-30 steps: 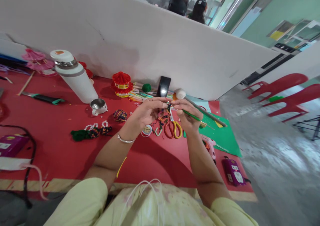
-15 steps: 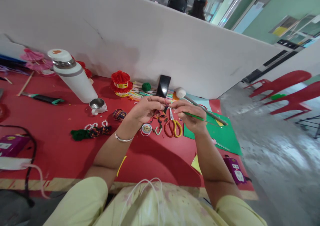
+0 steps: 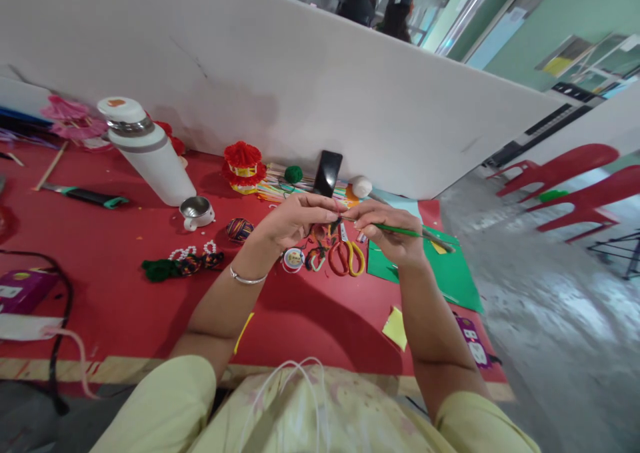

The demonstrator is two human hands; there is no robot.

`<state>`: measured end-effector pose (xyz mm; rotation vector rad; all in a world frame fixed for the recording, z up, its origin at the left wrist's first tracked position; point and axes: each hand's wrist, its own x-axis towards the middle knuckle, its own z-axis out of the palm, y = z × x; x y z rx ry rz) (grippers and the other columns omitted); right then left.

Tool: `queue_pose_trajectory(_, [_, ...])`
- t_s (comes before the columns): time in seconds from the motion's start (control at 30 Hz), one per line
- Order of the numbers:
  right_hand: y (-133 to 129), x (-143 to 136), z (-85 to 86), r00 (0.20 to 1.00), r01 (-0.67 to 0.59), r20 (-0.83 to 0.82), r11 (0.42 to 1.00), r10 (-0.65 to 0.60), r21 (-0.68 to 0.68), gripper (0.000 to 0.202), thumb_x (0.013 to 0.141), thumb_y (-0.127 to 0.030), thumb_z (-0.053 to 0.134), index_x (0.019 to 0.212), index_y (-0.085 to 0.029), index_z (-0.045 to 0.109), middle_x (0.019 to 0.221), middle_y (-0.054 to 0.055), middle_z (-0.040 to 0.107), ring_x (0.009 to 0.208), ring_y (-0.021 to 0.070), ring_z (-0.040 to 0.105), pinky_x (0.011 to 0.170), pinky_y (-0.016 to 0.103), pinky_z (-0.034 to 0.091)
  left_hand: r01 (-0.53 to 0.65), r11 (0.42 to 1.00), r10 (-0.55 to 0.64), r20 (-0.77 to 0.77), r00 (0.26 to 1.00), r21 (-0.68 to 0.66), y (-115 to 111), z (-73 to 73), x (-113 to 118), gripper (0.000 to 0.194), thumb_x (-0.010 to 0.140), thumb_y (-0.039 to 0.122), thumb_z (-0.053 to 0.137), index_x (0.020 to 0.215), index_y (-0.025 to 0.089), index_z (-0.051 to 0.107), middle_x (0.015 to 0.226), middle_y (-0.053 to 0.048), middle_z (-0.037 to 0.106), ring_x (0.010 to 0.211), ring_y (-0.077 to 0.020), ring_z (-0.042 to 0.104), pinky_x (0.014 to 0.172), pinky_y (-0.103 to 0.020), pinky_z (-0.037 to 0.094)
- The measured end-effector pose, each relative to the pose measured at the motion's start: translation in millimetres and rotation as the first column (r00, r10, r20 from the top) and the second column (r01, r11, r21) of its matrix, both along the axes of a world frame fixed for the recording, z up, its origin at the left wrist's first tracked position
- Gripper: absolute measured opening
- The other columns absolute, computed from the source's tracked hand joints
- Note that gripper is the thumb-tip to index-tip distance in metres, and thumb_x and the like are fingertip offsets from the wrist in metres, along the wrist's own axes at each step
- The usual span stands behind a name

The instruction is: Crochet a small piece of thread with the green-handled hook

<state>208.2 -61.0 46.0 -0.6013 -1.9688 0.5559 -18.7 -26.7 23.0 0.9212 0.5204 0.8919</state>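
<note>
Multicoloured yarn work (image 3: 330, 229) is pinched in the fingertips of my left hand (image 3: 295, 218). My right hand (image 3: 395, 239) is closed around a crochet hook (image 3: 397, 229) with a green handle, and the hook's thin tip reaches the yarn at the left fingertips. A reddish strand runs up over the left fingers. Beneath the hands lie scissors (image 3: 361, 261) with red and yellow handles, a small round spool (image 3: 293, 259) and a loose tangle of yarn. To the left of my left hand sits a multicoloured yarn ball (image 3: 239, 230).
A white flask (image 3: 155, 163) and steel-lined cup (image 3: 197, 213) stand at the left. Near the partition are a red frilled ornament (image 3: 243, 166), a green yarn ball (image 3: 293, 174) and a phone (image 3: 328, 173). Green sheet (image 3: 463, 286) lies at the right edge.
My right hand has shifted slightly right and down, and the hook's green handle now points more level. My left hand stays nearly in place, still pinching the yarn.
</note>
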Motion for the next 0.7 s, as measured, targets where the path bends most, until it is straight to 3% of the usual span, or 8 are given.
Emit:
queue_pose_trajectory(0.3, [0.6, -1.8, 2.4, 0.999, -0.019, 0.044, 0.999, 0.017, 0.04, 0.012, 0.097, -0.032, 0.076, 0.105, -0.031, 0.086, 0.108, 0.005, 0.088, 0.096, 0.0219, 0.082, 0.086, 0.039, 0.066, -0.049, 0.997, 0.051, -0.033, 0.998, 0.054, -0.5, 0.5, 0.8, 0.026, 0.057, 0.018, 0.095, 0.08, 0.014, 0.084, 0.067, -0.003, 0.074, 0.05, -0.0099, 0.061, 0.048, -0.022, 0.044])
queue_pose_trajectory(0.7, [-1.7, 1.5, 3.9, 0.995, -0.076, 0.063, 0.997, 0.078, -0.026, 0.012, 0.097, -0.028, 0.077, 0.104, -0.028, 0.086, 0.105, 0.008, 0.088, 0.096, 0.0228, 0.082, 0.087, 0.039, 0.064, 0.05, 0.998, -0.048, -0.049, 0.998, 0.045, -0.2, 1.4, -3.2, 0.024, 0.055, 0.013, 0.088, 0.078, 0.014, 0.083, 0.067, -0.003, 0.075, 0.052, -0.0116, 0.063, 0.051, -0.023, 0.05])
